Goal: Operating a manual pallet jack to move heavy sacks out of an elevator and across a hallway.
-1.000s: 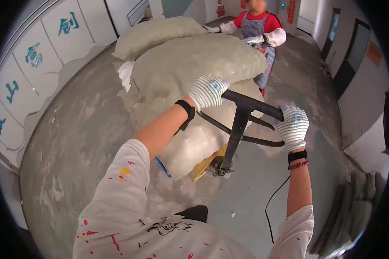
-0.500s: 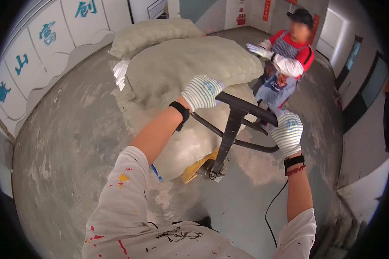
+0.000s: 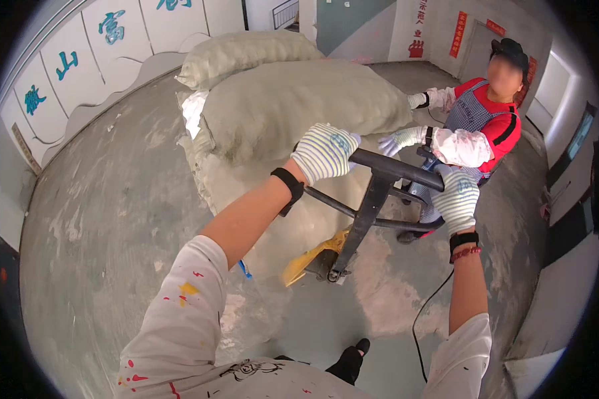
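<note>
Both my hands wear white gloves with thin stripes. My left hand [image 3: 325, 151] is wrapped round the left end of the black pallet jack handle [image 3: 364, 216]. At the handle's right end, my right hand [image 3: 457, 197] grips it too. The shaft slopes down to a small wheel and the yellow body [image 3: 297, 267] of the pallet jack. Just beyond the handle lies a big, full, pale green-grey sack [image 3: 299, 100], with another sack [image 3: 249, 56] behind it. More pale sacking [image 3: 246, 193] bulges underneath, covering most of the jack.
To the right of the load a person [image 3: 472, 116] in a red top and checked apron stands close, gloved hands near the big sack. A black cable [image 3: 419, 319] hangs beside my right forearm. White panelled wall [image 3: 80, 73] runs along the left; doors line the right.
The handle and my hands have shifted slightly right and down in view. The person has moved right, and their hands, formerly together, are now apart beside the sack. My foot has come into view.
</note>
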`<action>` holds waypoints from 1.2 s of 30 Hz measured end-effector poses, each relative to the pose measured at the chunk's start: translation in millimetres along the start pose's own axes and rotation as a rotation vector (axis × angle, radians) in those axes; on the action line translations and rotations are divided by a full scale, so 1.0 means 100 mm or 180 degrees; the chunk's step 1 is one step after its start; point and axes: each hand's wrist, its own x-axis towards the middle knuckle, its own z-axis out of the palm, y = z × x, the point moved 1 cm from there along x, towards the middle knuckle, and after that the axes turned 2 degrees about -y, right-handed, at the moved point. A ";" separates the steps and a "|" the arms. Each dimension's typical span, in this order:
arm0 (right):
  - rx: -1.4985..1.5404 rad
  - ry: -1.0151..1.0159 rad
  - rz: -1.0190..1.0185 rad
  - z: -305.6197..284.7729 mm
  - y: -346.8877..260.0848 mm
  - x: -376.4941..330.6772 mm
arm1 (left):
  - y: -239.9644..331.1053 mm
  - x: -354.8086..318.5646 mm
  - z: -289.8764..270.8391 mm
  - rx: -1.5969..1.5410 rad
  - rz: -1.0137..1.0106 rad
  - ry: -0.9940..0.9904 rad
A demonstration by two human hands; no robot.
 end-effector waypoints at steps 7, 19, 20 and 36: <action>-0.0085 -0.0438 -0.0077 -0.44 -0.03 0.12 | 0.28 -0.30 -0.48 -0.0125 -0.0474 -0.0151; 0.0035 -0.0582 -0.0118 -0.01 -0.45 0.81 | -0.01 -0.83 -1.21 -0.0060 -0.1191 -0.0454; 0.0464 -0.0545 -0.0233 -0.01 -0.46 0.84 | -0.01 -0.83 -1.26 -0.0056 -0.1135 -0.0314; 0.0863 -0.0524 -0.0732 -0.12 -0.34 1.33 | 0.21 -0.55 -1.50 0.0029 -0.1278 0.0162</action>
